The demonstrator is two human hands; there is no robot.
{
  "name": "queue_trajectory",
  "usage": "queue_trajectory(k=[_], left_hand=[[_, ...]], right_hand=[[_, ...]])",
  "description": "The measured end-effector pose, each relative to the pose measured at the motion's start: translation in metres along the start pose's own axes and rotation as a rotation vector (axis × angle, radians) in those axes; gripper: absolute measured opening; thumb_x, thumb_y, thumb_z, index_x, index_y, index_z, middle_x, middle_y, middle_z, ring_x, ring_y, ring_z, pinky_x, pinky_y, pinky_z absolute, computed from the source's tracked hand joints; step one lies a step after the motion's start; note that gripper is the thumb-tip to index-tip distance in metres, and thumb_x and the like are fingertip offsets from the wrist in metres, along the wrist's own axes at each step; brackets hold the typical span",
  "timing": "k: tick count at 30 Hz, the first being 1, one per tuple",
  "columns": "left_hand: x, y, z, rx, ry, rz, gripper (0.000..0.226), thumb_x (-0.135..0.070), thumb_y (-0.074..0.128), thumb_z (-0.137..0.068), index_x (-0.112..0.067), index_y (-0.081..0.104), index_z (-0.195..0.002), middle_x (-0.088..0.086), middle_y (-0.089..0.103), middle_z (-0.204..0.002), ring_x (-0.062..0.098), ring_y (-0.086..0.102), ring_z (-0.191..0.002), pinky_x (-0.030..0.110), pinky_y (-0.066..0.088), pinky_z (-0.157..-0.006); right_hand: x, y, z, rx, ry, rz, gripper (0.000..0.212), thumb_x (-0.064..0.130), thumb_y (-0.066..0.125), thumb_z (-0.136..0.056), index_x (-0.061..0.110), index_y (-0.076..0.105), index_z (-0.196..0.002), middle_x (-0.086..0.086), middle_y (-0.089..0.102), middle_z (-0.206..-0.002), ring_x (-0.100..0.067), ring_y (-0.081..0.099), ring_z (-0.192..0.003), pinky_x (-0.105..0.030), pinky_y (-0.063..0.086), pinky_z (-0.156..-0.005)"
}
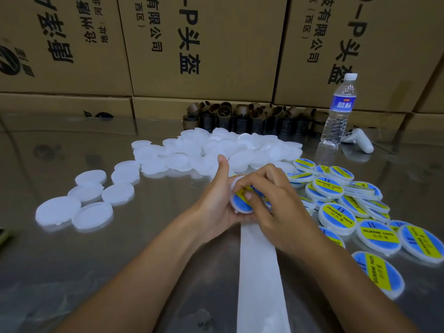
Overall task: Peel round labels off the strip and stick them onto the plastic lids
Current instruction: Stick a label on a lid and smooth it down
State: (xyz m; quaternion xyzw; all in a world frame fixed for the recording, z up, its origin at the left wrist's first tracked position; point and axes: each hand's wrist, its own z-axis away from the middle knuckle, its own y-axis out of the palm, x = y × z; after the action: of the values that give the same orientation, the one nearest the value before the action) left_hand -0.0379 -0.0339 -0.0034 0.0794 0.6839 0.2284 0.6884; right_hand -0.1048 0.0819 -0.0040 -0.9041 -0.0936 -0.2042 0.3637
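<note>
Cardboard boxes (pixel 206 44) stacked well behind held lid (pixel 236 209). Steel worktop (pixel 72 272) beneath it. Heap of plain lids (pixel 192 152) beyond and left of held lid. Labelled lids (pixel 336 212) heaped to its right. White strip (pixel 259 272) runs from under held lid toward viewer. Water bottle (pixel 338 109) upright, behind and right. Hands: left hand (pixel 216 203) cups held lid, thumb up; right hand (pixel 274 203) curls over its far edge, thumb pressing blue-yellow label (pixel 240 197).

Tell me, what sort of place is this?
Probably a packing workshop or storeroom: stacked brown cardboard cartons line the wall, plain white round plastic lids heap on the shiny metal table, and finished lids with blue-and-yellow round labels pile up at right.
</note>
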Motion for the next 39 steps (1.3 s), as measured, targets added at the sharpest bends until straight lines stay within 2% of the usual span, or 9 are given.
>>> queue_trajectory(k=[5,13,19,24,27,31,35,37,39], left_hand=[[0.0,0.0028,0.001,-0.008,0.009,0.036,0.092,-0.071,0.005,-0.09,-0.006,0.068,-0.104,0.014,0.069,-0.107,0.019,0.071,-0.09,0.026,0.057,-0.071],[0.0014,0.0076,0.0014,-0.066,0.04,0.094,0.09,-0.069,0.009,-0.091,-0.008,0.075,-0.093,0.015,0.071,-0.103,0.02,0.071,-0.088,0.027,0.058,-0.068],[0.0011,0.0068,0.002,-0.093,0.011,0.077,0.086,-0.069,0.009,-0.091,-0.006,0.065,-0.11,0.014,0.071,-0.104,0.019,0.072,-0.089,0.026,0.058,-0.066],[0.0014,0.0055,0.0017,-0.1,-0.003,0.043,0.085,-0.07,0.011,-0.091,-0.008,0.068,-0.103,0.014,0.073,-0.102,0.02,0.072,-0.09,0.027,0.058,-0.063],[0.0024,0.0039,0.0016,-0.103,0.008,0.06,0.086,-0.069,0.013,-0.091,-0.009,0.073,-0.094,0.012,0.074,-0.098,0.019,0.072,-0.091,0.027,0.058,-0.063],[0.0028,0.0018,0.0019,-0.105,0.001,0.052,0.083,-0.071,0.017,-0.089,-0.006,0.066,-0.101,0.012,0.074,-0.095,0.02,0.072,-0.09,0.029,0.058,-0.065],[0.0034,0.0002,0.0014,-0.12,0.015,-0.044,0.08,-0.07,0.018,-0.089,-0.008,0.069,-0.09,0.011,0.074,-0.09,0.019,0.072,-0.086,0.042,0.054,-0.085],[0.0023,-0.0002,0.0019,-0.119,0.019,-0.086,0.077,-0.068,0.021,-0.09,-0.008,0.068,-0.095,0.011,0.073,-0.092,0.022,0.069,-0.09,0.047,0.047,-0.097],[0.0008,0.0003,0.0031,-0.124,0.023,-0.124,0.07,-0.064,0.028,-0.092,-0.007,0.067,-0.1,0.011,0.071,-0.093,0.025,0.064,-0.095,0.046,0.047,-0.098]], right_hand=[[0.003,-0.0025,-0.0001,-0.036,0.003,0.0,0.022,0.014,0.052,-0.086,0.025,0.067,-0.097,0.008,0.047,-0.09,-0.011,0.047,-0.091,-0.029,0.041,-0.076],[0.0059,-0.0027,-0.0001,-0.071,0.014,0.034,0.028,0.015,0.051,-0.088,0.022,0.067,-0.11,0.003,0.048,-0.095,-0.016,0.049,-0.094,-0.036,0.045,-0.076],[0.0056,-0.0022,-0.0001,-0.076,0.039,-0.062,0.026,0.015,0.05,-0.088,0.028,0.068,-0.101,0.008,0.047,-0.09,-0.008,0.048,-0.089,-0.019,0.04,-0.076],[0.0076,-0.0022,-0.0012,-0.061,0.069,-0.157,0.032,0.017,0.051,-0.087,0.048,0.056,-0.088,0.003,0.053,-0.089,-0.007,0.05,-0.087,-0.013,0.037,-0.073],[0.0077,-0.002,-0.0009,-0.055,0.065,-0.165,0.031,0.017,0.054,-0.085,0.048,0.055,-0.087,0.003,0.054,-0.089,-0.006,0.05,-0.086,-0.011,0.036,-0.071],[0.0063,-0.0019,-0.0003,-0.053,0.057,-0.168,0.029,0.012,0.061,-0.084,0.041,0.06,-0.088,0.002,0.056,-0.09,-0.008,0.052,-0.087,-0.015,0.039,-0.07],[0.0045,-0.0027,-0.0004,-0.065,0.058,-0.165,0.03,0.003,0.064,-0.083,0.032,0.068,-0.087,0.008,0.054,-0.082,-0.007,0.052,-0.079,-0.017,0.04,-0.065],[0.0038,-0.0027,-0.0011,-0.083,0.041,-0.151,0.024,0.004,0.062,-0.082,0.026,0.072,-0.087,0.01,0.052,-0.078,-0.006,0.051,-0.075,-0.016,0.04,-0.065],[0.003,-0.0025,-0.0013,-0.094,0.027,-0.121,0.025,0.003,0.062,-0.081,0.024,0.073,-0.087,0.008,0.051,-0.074,-0.01,0.052,-0.073,-0.021,0.041,-0.066]])
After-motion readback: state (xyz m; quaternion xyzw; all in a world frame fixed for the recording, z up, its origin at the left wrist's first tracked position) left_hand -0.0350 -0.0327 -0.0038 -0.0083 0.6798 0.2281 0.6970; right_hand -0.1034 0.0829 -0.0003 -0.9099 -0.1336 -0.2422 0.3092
